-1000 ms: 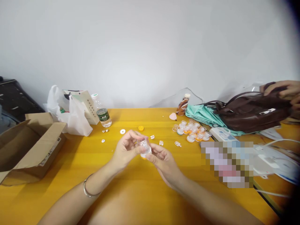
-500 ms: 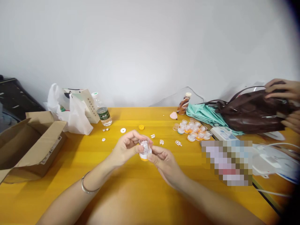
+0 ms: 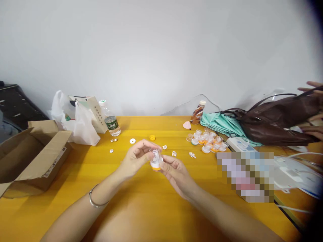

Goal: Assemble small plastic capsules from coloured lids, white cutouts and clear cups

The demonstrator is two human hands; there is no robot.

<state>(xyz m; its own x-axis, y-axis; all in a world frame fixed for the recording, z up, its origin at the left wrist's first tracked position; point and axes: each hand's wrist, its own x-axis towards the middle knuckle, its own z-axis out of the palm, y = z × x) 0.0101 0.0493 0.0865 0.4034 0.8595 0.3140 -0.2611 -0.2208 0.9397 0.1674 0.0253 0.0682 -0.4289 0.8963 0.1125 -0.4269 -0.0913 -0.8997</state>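
Between my two hands, above the middle of the table, is a small clear plastic capsule (image 3: pixel 156 160) with a white and orange base. My left hand (image 3: pixel 138 157) pinches its clear upper part, fingers over the top. At the base, my right hand (image 3: pixel 176 170) grips with thumb and fingers. What lies inside the clear part is too small to make out. Just beyond my hands lie white perforated plastic pieces (image 3: pixel 174 154), a yellow disc (image 3: pixel 152 137) and a white ring (image 3: pixel 132 140).
Several clear cups with orange bases (image 3: pixel 213 141) stand at the right. An open cardboard box (image 3: pixel 54 158) and a water bottle (image 3: pixel 112 125) are at the left. Another person's hands hold a brown bag (image 3: pixel 272 121) beside a teal cloth (image 3: pixel 219 124).
My hands keep hold of the capsule, which has tilted and risen slightly, its orange base showing more. At the right, the other person's hands have shifted and the brown bag is pulled rightward.
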